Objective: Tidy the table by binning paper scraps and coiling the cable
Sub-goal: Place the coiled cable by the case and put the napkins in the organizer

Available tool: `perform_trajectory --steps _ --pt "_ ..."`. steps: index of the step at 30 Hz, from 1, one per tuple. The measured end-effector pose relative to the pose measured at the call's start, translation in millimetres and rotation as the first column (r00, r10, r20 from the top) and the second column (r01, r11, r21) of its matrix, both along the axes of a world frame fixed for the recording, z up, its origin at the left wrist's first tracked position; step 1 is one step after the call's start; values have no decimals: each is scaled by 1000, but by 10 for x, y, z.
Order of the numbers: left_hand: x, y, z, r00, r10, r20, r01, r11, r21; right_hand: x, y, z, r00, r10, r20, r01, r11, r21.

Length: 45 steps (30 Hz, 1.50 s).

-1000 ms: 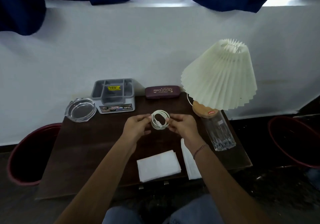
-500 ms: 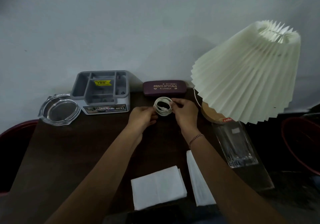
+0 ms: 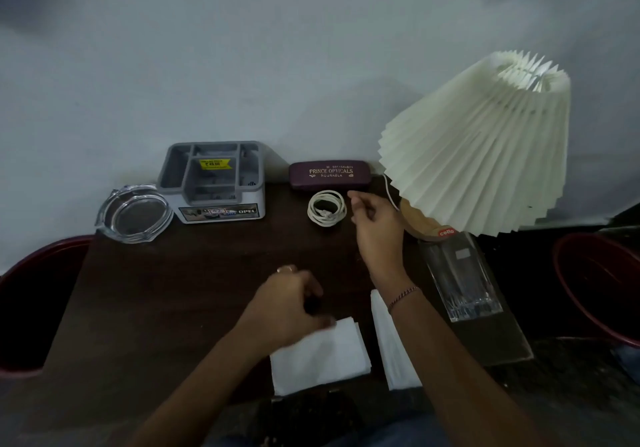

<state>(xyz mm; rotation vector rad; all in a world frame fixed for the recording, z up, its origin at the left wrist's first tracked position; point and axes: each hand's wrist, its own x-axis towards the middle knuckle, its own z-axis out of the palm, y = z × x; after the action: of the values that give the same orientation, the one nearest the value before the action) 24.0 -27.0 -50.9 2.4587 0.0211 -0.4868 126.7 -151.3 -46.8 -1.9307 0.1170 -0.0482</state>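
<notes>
The cable (image 3: pixel 327 208) lies coiled at upper centre, just below the case (image 3: pixel 329 173), touched by neither hand. The right hand (image 3: pixel 375 228) hovers just right of it, fingers loosely curled, holding nothing. Unbound, the coil may spring loose if that hand brushes it. The left hand (image 3: pixel 289 303) is blurred over the near paper (image 3: pixel 320 356), fingers curled; whether they pinch it I cannot tell. A second paper (image 3: pixel 393 346) lies at the table (image 3: pixel 156 290) front edge and could slide off. A hasty sweep right risks the glass (image 3: pixel 460 284) and lamp (image 3: pixel 481 145). The left half is open toward the bin (image 3: pixel 38 273).
</notes>
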Motion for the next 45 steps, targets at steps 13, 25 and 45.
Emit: perform_trajectory --steps 13,25,45 --pt "-262 -106 138 986 90 138 -117 972 205 -582 -95 384 993 113 27 -111 991 -70" --pt "225 385 747 615 651 445 -449 753 -481 -486 606 880 912 356 -203 -245 870 428" --pt "979 810 712 669 743 -25 -532 455 -714 295 1177 776 918 379 -115 -365 923 120"
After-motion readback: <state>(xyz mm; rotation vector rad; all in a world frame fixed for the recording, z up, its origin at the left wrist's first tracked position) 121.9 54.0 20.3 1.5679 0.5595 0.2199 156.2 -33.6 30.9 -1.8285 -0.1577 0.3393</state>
